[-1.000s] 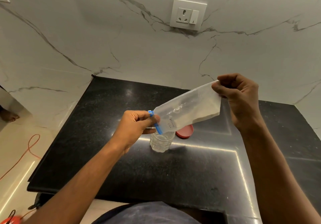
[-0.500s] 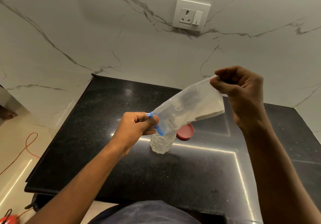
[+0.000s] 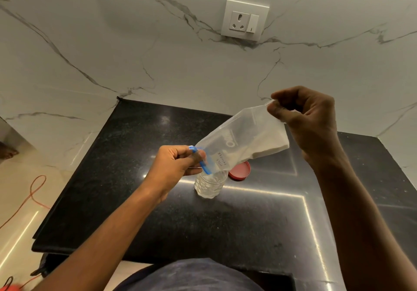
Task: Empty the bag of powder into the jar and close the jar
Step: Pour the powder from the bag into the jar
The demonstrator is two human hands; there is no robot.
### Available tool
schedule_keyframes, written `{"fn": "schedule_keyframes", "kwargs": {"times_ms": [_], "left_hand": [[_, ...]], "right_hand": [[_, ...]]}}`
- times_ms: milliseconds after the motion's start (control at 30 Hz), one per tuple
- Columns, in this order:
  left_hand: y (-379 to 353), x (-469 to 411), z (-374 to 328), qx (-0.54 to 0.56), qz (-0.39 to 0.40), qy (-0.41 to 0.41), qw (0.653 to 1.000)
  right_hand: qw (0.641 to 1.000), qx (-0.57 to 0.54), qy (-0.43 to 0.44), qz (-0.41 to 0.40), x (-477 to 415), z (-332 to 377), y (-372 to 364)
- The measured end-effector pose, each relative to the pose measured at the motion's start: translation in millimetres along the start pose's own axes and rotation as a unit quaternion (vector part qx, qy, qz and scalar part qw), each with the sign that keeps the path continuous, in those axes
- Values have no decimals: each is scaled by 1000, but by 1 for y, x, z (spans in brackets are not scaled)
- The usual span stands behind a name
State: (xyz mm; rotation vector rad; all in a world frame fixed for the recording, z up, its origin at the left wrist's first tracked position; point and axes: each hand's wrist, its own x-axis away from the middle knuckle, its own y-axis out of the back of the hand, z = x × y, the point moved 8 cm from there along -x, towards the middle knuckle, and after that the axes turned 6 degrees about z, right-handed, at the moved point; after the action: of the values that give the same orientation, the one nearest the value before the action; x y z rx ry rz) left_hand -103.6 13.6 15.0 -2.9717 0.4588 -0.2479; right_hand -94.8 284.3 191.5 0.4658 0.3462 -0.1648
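A clear zip bag (image 3: 243, 139) with a blue seal strip and a handwritten label hangs tilted over the counter. White powder lies in its lower right part. My left hand (image 3: 176, 164) pinches the blue mouth end just above the jar (image 3: 209, 184). My right hand (image 3: 309, 121) pinches the bag's upper far corner, held higher. The small clear jar stands open on the black counter (image 3: 225, 234), directly under the bag's mouth. Its red lid (image 3: 240, 172) lies flat just behind and to the right of the jar, partly hidden by the bag.
A marble wall with a white socket and switch (image 3: 244, 20) rises behind the counter. The counter's left edge drops to a pale floor with an orange cable (image 3: 33, 191). A dark cloth on my body (image 3: 189, 277) shows at the bottom.
My right hand has lifted the bag's far corner higher, so the bag slopes more steeply toward the jar. My left hand stays at the jar's mouth.
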Motion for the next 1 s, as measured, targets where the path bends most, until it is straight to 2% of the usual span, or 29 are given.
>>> {"fn": "schedule_keyframes", "kwargs": {"times_ms": [1000], "left_hand": [[4,2,6,-29,4,1,1000]], "right_hand": [[992,109,65,-1,3,14,-8]]}}
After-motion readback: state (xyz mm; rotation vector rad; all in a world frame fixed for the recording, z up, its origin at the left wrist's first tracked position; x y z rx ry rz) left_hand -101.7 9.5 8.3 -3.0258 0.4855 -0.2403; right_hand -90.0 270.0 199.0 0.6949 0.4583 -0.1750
